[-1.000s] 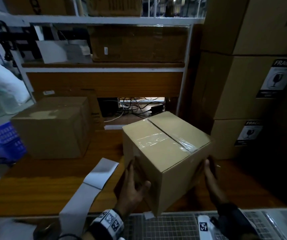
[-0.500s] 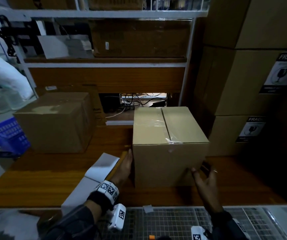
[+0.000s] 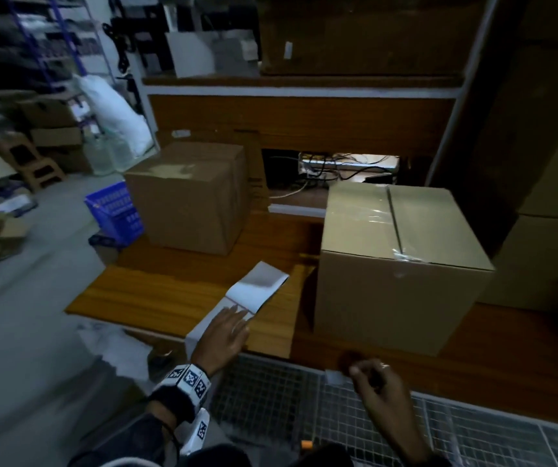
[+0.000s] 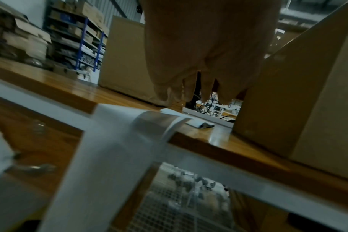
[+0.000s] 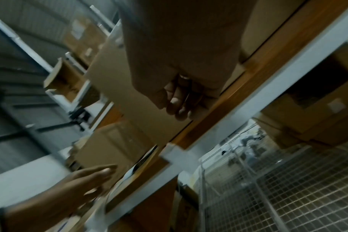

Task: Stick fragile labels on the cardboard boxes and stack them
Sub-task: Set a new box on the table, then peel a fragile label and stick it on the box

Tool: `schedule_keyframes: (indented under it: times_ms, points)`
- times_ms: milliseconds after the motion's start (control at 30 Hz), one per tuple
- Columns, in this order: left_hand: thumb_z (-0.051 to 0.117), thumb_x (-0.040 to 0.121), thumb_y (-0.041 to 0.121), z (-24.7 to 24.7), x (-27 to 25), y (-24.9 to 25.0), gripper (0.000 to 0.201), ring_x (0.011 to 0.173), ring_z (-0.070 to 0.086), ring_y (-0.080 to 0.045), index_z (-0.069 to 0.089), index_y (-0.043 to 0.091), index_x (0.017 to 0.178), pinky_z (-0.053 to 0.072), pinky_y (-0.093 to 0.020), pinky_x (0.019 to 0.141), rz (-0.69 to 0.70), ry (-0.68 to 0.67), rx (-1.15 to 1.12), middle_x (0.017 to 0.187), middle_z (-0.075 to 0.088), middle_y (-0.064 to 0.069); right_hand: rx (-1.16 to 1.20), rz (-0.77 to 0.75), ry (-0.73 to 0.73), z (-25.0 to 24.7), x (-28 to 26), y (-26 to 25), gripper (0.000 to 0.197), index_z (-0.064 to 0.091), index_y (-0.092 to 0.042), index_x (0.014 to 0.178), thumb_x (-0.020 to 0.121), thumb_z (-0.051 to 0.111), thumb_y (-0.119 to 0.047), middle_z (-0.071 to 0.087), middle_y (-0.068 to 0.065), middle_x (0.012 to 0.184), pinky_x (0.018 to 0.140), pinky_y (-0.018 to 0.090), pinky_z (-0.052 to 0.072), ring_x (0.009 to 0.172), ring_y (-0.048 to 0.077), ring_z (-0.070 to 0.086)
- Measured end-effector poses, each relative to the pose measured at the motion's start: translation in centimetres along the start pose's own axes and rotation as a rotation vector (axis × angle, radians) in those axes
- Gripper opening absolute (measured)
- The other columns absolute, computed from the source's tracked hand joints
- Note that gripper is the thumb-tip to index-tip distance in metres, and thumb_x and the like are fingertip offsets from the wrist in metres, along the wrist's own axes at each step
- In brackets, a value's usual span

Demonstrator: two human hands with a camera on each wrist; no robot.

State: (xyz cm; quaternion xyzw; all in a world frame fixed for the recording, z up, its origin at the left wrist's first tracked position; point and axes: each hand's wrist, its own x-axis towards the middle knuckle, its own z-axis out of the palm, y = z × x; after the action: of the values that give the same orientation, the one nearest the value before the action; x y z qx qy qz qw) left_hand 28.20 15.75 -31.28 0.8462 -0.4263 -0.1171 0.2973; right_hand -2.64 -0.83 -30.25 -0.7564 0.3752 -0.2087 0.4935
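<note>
Left hand [image 3: 225,335] flat, fingers straight, resting on the white label strip [image 3: 237,308] that trails over the bench [image 3: 156,294] edge; no grip closed on it. Right hand [image 3: 377,387] loosely curled above the wire mesh [image 3: 271,399], grasping nothing visible. Just right of the strip, the taped cardboard box [image 3: 395,264] upright on the bench, front face bare of any label; second box [image 3: 190,197] further back left. Likely risks: strip sliding off the edge under a careless pull, or a label peeled crooked, creased, and stuck askew.
</note>
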Motion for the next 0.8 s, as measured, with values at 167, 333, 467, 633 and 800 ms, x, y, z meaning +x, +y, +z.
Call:
schedule_keyframes:
  times_ms: [167,333,467,633,800]
  points:
    - [0.013,0.083,0.092,-0.7,-1.6,-4.2,0.105,0.149,0.033,-0.022,0.050,0.020,0.150,0.027,-0.038,0.122,-0.026,-0.083,0.081,0.158,0.042,-0.004,-0.070,-0.288,-0.191,6.6,1.9,-5.4,0.012,0.069,-0.032,0.091,0.101,0.064,-0.029,0.070,-0.011,0.079,0.061,0.023,0.048,0.074,0.006,0.066]
    - [0.043,0.099,0.039,-2.9,-2.1,-7.3,0.045,0.112,0.061,-0.032,0.068,0.018,0.131,0.054,-0.045,0.089,0.035,0.064,0.261,0.125,0.064,-0.007,-0.193,-0.426,-0.215,14.6,6.4,-8.4,0.011,0.066,-0.027,0.091,0.097,0.062,-0.035,0.065,-0.008,0.086,0.071,0.035,0.049,0.085,0.008,0.061]
    - [0.051,0.097,0.023,-5.0,-1.9,-8.9,0.036,0.112,0.060,-0.029,0.071,0.021,0.127,0.052,-0.043,0.089,0.035,0.097,0.274,0.123,0.065,-0.005,-0.409,-0.502,-0.219,20.5,9.3,-10.7,0.020,0.068,-0.014,0.112,0.096,0.065,-0.027,0.068,0.004,0.109,0.082,0.027,0.043,0.106,0.021,0.060]
    - [0.060,0.097,0.015,-6.6,-1.5,-11.3,0.030,0.112,0.059,-0.024,0.073,0.023,0.123,0.051,-0.044,0.093,0.035,0.096,0.205,0.121,0.067,0.001,-0.644,-0.438,-0.297,25.7,11.9,-12.2,0.045,0.066,-0.016,0.114,0.089,0.065,-0.053,0.065,0.006,0.112,0.082,0.039,0.047,0.106,0.027,0.057]
    - [0.059,0.097,0.016,-7.3,-1.1,-13.0,0.030,0.114,0.058,-0.017,0.075,0.025,0.121,0.049,-0.039,0.096,0.021,0.107,0.177,0.120,0.066,0.004,-0.730,-0.459,-0.241,27.4,12.1,-12.4,0.036,0.062,-0.019,0.095,0.082,0.069,-0.052,0.059,0.003,0.093,0.068,0.039,0.045,0.089,0.026,0.056]
